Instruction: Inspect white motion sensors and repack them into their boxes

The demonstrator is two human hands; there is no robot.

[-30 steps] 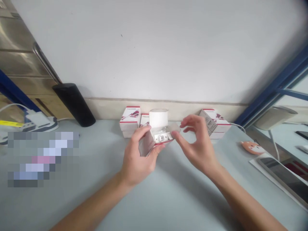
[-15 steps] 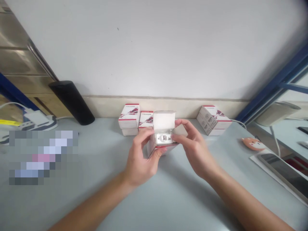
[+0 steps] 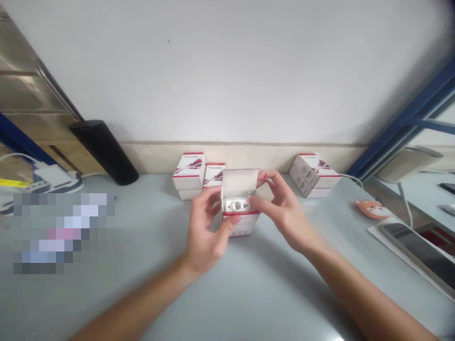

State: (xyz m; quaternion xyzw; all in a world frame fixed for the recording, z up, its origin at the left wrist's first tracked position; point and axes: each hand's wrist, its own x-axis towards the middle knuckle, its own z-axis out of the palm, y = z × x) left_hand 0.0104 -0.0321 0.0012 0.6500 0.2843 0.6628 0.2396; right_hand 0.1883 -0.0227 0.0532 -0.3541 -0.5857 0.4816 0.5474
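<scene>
A small white and red carton stands on the table with its lid flap raised at the back. Inside lies a white part with a round middle. My left hand grips the carton's left side, the thumb on its front and the fingers behind. At the right, my right hand has its thumb by the opening and its fingers behind, around a side flap and the edge of the lid. How firmly the right fingers press is hard to tell.
Closed cartons stand behind to the left, and more cartons at the back right. A black cylinder leans by the wall. At right lie an orange animal-faced item and a dark-screened device; at left, a power strip.
The carton has tipped more upright and now shows its front panel. Both hands have shifted slightly left with it, and the lid flap leans closer.
</scene>
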